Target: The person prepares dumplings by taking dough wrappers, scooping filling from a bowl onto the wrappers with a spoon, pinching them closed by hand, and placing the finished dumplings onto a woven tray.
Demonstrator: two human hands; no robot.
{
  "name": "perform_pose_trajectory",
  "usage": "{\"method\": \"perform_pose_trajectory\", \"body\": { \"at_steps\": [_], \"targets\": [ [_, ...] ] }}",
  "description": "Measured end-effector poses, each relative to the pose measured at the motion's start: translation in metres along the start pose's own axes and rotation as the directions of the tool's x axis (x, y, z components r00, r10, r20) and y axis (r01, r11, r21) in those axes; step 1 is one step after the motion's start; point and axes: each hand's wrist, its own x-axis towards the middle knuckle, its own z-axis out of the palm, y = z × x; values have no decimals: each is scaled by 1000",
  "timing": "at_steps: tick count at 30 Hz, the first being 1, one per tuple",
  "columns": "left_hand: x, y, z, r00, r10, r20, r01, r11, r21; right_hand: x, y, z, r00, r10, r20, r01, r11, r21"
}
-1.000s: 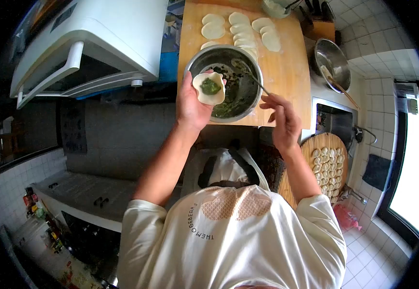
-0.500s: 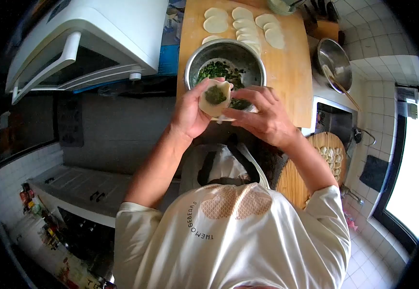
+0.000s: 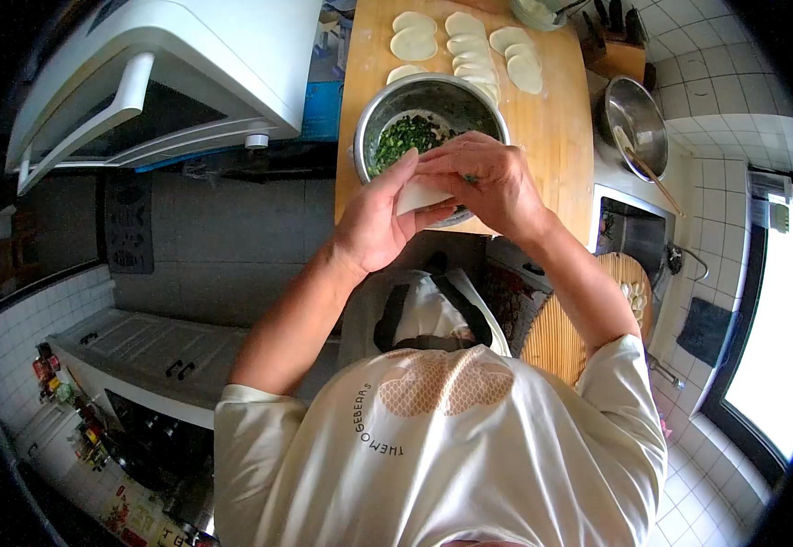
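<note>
Folded between my two hands is a pale dumpling (image 3: 422, 195), its filling hidden from sight. My left hand (image 3: 366, 221) cups it from the left, thumb up along its side and fingers under it. From the right, my right hand (image 3: 498, 184) reaches over and its bent fingers close on the dumpling's upper edge. Just beyond, partly covered by both hands, stands a steel bowl (image 3: 474, 102) of chopped green filling (image 3: 403, 139).
Round dough wrappers (image 3: 414, 43) lie in groups on the wooden board (image 3: 551, 137). A second steel bowl (image 3: 635, 114) with chopsticks stands at right, near a knife block (image 3: 617, 59). A slatted tray (image 3: 556, 342) holds finished dumplings beside the sink. A white appliance (image 3: 205, 55) is at left.
The wrapper, which lay spread in my left hand with green filling showing, is now folded over. My right hand has moved up and left onto its edge.
</note>
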Motion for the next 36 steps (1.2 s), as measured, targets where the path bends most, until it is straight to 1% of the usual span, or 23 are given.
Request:
{"method": "perform_pose_trajectory", "body": {
  "at_steps": [4,6,7,9,10,11,12,13,14,15,16,17,18,20,23,26,27,29,30,32,33,35,36],
  "targets": [
    [-2,2,7,999,-7,-40,7,1000,-5,0,0,0,999,-13,-31,12,1000,-5],
    [-6,4,8,999,46,11,-46,995,83,-2,-4,0,980,179,-83,-173,982,74],
    [-8,3,10,999,41,16,-43,995,89,-2,-3,0,979,180,-91,-173,982,73],
    [-11,0,13,981,184,67,-196,915,353,-1,-1,1,958,182,-221,-142,972,186],
    [-11,-3,10,975,220,31,-216,911,350,0,-4,0,955,183,-235,-141,973,185],
    [-9,-5,8,977,210,40,-211,910,358,0,-8,-3,942,297,-154,-249,930,269],
    [-8,-6,8,962,272,36,-261,865,429,0,-11,-4,915,399,-64,-355,869,344],
    [-7,-6,10,942,332,39,-307,811,498,0,-9,-5,913,401,-80,-351,869,347],
    [-8,-7,14,923,384,28,-342,786,515,-1,-7,-5,969,221,-110,-146,872,466],
    [-9,-6,16,926,376,40,-340,782,522,-2,-4,-6,986,36,-163,63,823,564],
    [-10,-4,17,912,402,86,-388,772,503,-6,0,-7,995,69,-77,-16,836,549],
    [-12,-3,19,894,427,133,-435,761,482,-8,6,-1,996,17,-85,33,830,557],
    [-14,-3,24,899,430,87,-420,786,454,-9,8,4,999,-12,-43,34,828,560],
    [-15,-2,27,911,402,91,-396,795,459,-10,9,9,997,-66,31,38,835,549],
    [-12,-3,27,919,386,75,-371,789,489,-7,6,9,991,-134,-19,121,817,564],
    [-8,-5,18,899,400,179,-417,654,631,-5,14,10,980,-194,-54,195,847,494],
    [-7,-5,18,900,395,183,-415,653,634,-6,13,9,979,-192,-61,197,847,493],
    [-7,-6,17,880,417,227,-436,520,735,-8,9,8,982,-173,-80,190,866,462],
    [-7,-6,19,881,417,225,-434,519,736,-8,9,7,982,-173,-81,190,865,464],
    [-6,-7,27,875,433,217,-413,433,801,-9,8,6,978,-182,-105,210,885,415],
    [-6,-8,27,875,435,213,-411,433,803,-9,8,6,978,-183,-104,210,884,419],
    [-5,-11,27,863,455,218,-462,541,703,-10,9,5,969,-201,-145,240,907,346],
    [-5,-11,27,864,455,216,-461,540,704,-10,10,6,969,-201,-144,240,906,349]
  ]
}}
